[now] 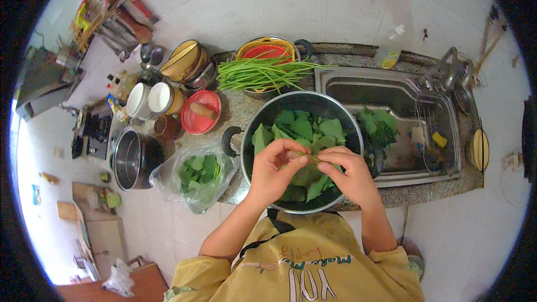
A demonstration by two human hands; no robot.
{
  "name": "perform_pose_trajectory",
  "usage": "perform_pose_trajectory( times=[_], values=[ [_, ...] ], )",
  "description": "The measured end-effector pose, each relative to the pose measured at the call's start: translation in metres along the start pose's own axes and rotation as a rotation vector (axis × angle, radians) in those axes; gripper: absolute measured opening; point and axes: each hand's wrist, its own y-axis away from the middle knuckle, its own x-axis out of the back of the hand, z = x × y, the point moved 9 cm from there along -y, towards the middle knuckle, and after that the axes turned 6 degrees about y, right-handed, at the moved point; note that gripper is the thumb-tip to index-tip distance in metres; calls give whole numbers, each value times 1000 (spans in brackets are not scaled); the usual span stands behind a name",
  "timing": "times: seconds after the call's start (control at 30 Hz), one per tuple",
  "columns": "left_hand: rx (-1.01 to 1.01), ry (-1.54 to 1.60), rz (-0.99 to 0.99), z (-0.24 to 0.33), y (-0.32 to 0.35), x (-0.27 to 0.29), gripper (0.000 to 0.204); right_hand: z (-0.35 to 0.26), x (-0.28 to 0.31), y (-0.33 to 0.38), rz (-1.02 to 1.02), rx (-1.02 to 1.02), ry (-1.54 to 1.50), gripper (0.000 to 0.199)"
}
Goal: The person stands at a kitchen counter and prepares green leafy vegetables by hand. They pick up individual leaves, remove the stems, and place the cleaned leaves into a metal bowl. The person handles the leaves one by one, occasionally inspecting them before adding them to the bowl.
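Nearest the camera, a mustard-yellow garment (pixel 330 235) with print across the chest. Then, left to right along the speckled bench (pixel 234 106): a dark pot (pixel 146 159); a clear plastic bag (pixel 197 202) of green leaves, just beside the large pot (pixel 279 105); behind that bag, a red dish (pixel 193 103) with a brownish piece inside; long green stalks (pixel 251 72) laid across a basket (pixel 284 50). Over the large pot, left hand (pixel 272 172) with thumb and index pinched on a thin green stem (pixel 311 159) (partly hidden); below, broad leaves (pixel 302 127) heaped inside. Opposite, right hand (pixel 351 174), fingers likewise drawn nearly closed on apparently the same stem. Rightmost, a sink (pixel 403 163) with more leaves and a yellow sponge (pixel 439 140).
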Motion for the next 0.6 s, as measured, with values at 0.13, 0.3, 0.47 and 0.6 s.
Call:
perform_pose_trajectory(
  times=[0.13, 0.3, 0.47, 0.6],
  values=[
    [-30, -33, 91, 1, 1, 29, 13, -8, -9, -14, -70, -2, 103, 18],
    [-7, 103, 265, -8, 14, 67, 15, -18, -41, -35, -162, 70, 128, 17],
    [-48, 114, 403, -9, 26, 105, 25, -10, -48, -92, -2, 137, 241, 13],
    [6, 143, 448, -30, 56, 141, 18, -18, -48, -169, 187, 330, 460, 13]
  ],
)
